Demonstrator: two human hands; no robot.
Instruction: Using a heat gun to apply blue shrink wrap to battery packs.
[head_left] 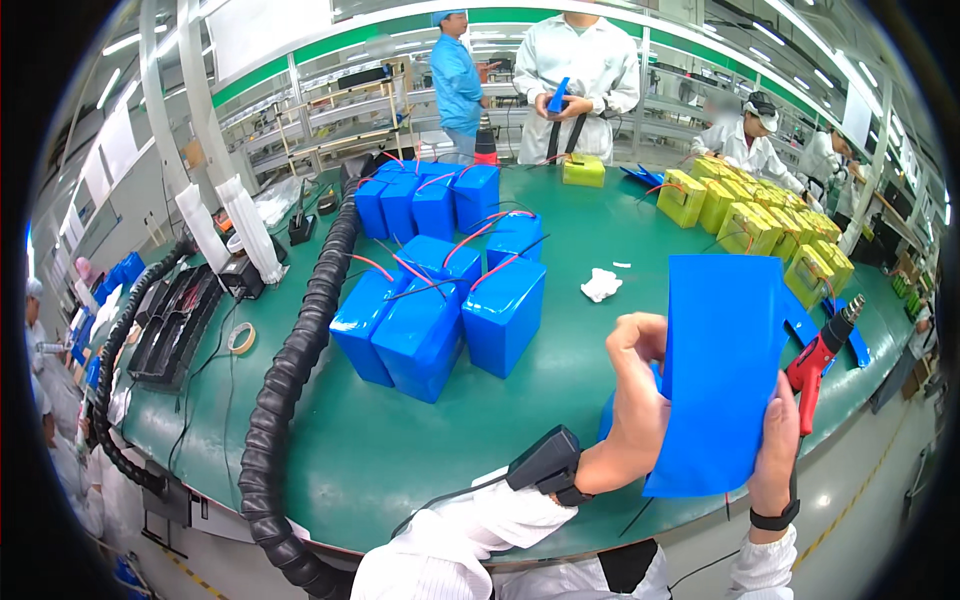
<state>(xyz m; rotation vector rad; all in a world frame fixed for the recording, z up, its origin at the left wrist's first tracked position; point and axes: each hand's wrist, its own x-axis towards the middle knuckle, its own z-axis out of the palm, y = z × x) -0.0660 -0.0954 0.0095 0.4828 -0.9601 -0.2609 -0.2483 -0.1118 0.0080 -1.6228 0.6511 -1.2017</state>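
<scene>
In the head view, a flat blue film sleeve (715,375) is hanging upright before the person, over the near right of the green worktop (350,460). The right hand (775,440) is pinching its right edge low down, probably steadying it. The left hand (640,390) is curling at the left edge; its fingertips are hiding behind the film, so whether they are gripping cannot be told. A red heat gun (814,365) is resting just right of the right hand, seemingly for easy reach. Blue-wrapped packs (505,320) are standing in clusters left of the hands, while yellow packs (745,230) are sitting far right, perhaps keeping the two kinds apart.
</scene>
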